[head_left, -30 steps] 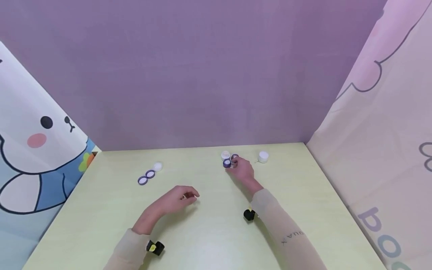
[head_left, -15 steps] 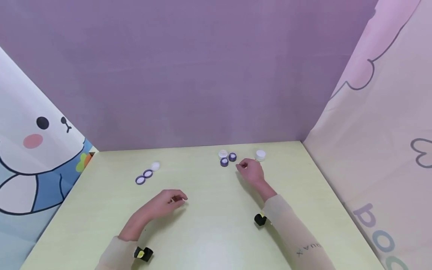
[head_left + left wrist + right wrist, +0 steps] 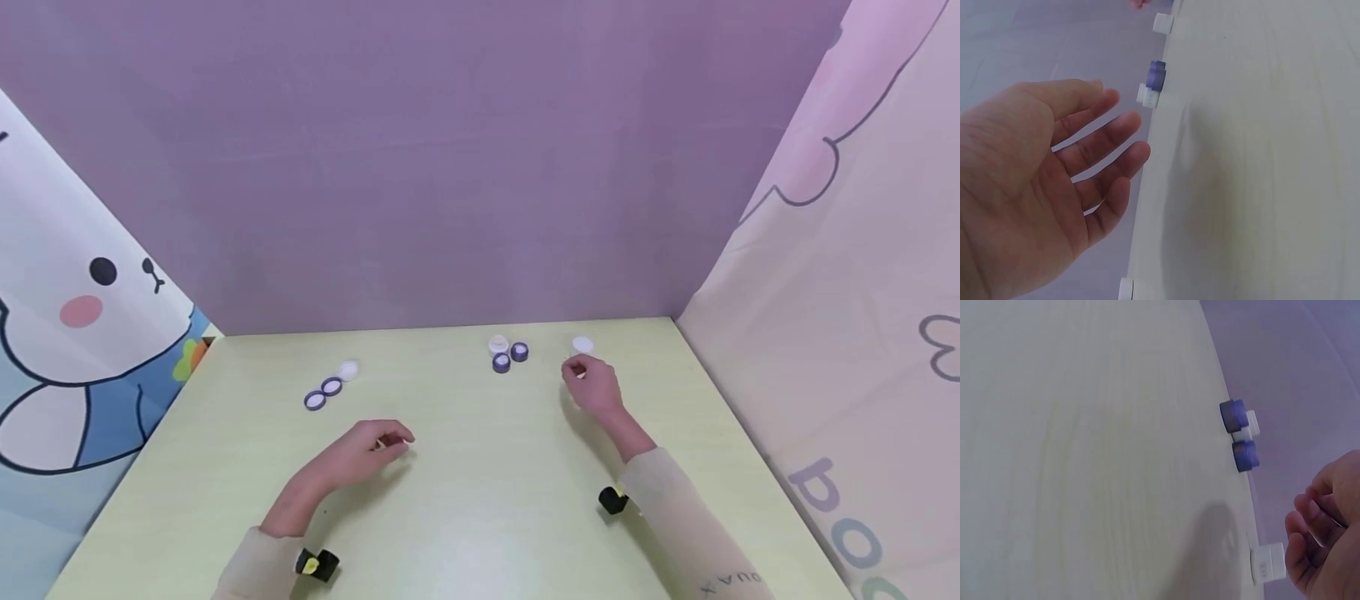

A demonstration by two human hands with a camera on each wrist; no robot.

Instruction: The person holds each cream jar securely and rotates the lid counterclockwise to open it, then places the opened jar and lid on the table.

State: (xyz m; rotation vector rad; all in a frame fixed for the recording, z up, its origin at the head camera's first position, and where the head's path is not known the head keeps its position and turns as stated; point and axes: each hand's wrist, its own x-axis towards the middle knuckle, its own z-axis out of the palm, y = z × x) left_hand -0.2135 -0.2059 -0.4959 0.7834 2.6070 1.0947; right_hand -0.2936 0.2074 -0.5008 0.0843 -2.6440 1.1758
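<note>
My left hand (image 3: 367, 454) hovers over the near left part of the table with loosely bent fingers. Its palm (image 3: 1016, 187) shows nothing held in the left wrist view. My right hand (image 3: 592, 383) hangs just in front of a white round container (image 3: 582, 344), fingers loosely curled and nothing seen between them. In the right wrist view, that container (image 3: 1268, 562) appears right beside the fingertips and carries small print. Left of this hand stand two small purple jars (image 3: 501, 363), uncapped, grouped with a white jar (image 3: 498, 343).
At the far left of the table (image 3: 465, 517) two purple-rimmed lids (image 3: 315, 401) and a white lid (image 3: 348, 370) lie in a slanting row. A purple wall (image 3: 450, 167) rises behind the back edge, with printed cloth panels (image 3: 840, 333) at both sides.
My right hand has left the purple jars and moved right to the white round container. My left hand has drawn slightly back to the left. The jars stay grouped.
</note>
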